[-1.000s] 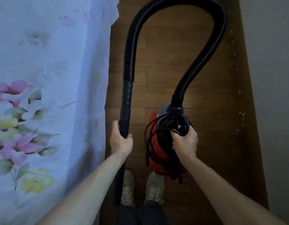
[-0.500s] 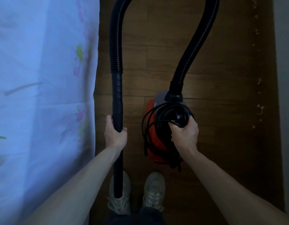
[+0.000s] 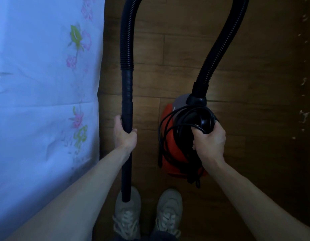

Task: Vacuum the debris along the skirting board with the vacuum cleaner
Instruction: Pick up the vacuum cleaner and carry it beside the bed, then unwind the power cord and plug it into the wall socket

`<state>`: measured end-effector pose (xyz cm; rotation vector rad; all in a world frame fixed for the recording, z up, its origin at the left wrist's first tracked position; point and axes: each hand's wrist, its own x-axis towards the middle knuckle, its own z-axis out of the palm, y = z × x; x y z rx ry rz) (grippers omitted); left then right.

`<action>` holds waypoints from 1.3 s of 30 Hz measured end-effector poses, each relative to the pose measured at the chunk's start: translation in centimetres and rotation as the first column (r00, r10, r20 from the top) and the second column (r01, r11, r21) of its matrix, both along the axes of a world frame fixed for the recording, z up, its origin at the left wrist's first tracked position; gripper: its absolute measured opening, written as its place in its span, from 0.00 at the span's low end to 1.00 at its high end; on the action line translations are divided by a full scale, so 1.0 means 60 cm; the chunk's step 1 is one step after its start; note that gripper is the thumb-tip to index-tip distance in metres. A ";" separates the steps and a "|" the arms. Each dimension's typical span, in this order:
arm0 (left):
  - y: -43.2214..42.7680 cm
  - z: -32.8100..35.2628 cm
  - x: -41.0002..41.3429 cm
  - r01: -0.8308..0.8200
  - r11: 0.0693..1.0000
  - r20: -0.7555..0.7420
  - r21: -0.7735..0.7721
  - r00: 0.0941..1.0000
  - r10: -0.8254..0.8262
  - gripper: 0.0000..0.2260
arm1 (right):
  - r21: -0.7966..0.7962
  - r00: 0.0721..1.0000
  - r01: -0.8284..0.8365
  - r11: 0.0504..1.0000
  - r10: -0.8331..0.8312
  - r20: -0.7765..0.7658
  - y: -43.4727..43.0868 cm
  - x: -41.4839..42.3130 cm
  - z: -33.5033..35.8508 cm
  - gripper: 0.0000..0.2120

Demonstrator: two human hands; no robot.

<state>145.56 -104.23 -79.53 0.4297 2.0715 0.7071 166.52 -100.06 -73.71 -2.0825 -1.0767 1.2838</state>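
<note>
A small red vacuum cleaner (image 3: 169,145) with a black top hangs above the wooden floor in front of my feet. My right hand (image 3: 209,141) grips its black handle together with the coiled black power cord (image 3: 168,122). A ribbed black hose (image 3: 218,42) rises from the vacuum, loops out of the top of the view and comes back down on the left. There my left hand (image 3: 124,136) grips the rigid black wand (image 3: 127,94), whose open end points down at my left shoe. White specks of debris (image 3: 303,117) lie scattered along the dark skirting board (image 3: 309,162) at the right.
A bed with a pale blue floral sheet (image 3: 46,101) fills the left side and borders the narrow strip of wooden floor (image 3: 246,105). My two light shoes (image 3: 169,211) stand at the bottom centre.
The view has swung left and down, so the hose loop's top left the frame and the skirting board slid to the right edge. Both hands keep the same grips.
</note>
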 end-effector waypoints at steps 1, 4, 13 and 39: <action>0.003 -0.007 -0.001 0.003 1.000 0.001 0.002 1.000 -0.003 0.24 | 0.002 1.000 0.002 1.000 -0.002 -0.005 0.004 0.000 -0.003 0.06; 0.014 -0.028 -0.001 0.009 1.000 0.012 0.011 1.000 -0.009 0.23 | 0.011 1.000 -0.001 1.000 0.001 -0.021 0.010 0.001 -0.010 0.06; 0.082 -0.102 0.001 0.017 1.000 0.002 -0.001 1.000 -0.017 0.21 | 0.058 0.998 -0.006 0.998 0.009 -0.056 0.003 -0.002 -0.023 0.06; 0.093 0.061 -0.007 0.607 0.766 -0.012 -0.213 0.782 -0.623 0.22 | -0.367 0.990 -0.109 0.924 0.132 0.039 0.056 -0.003 0.042 0.29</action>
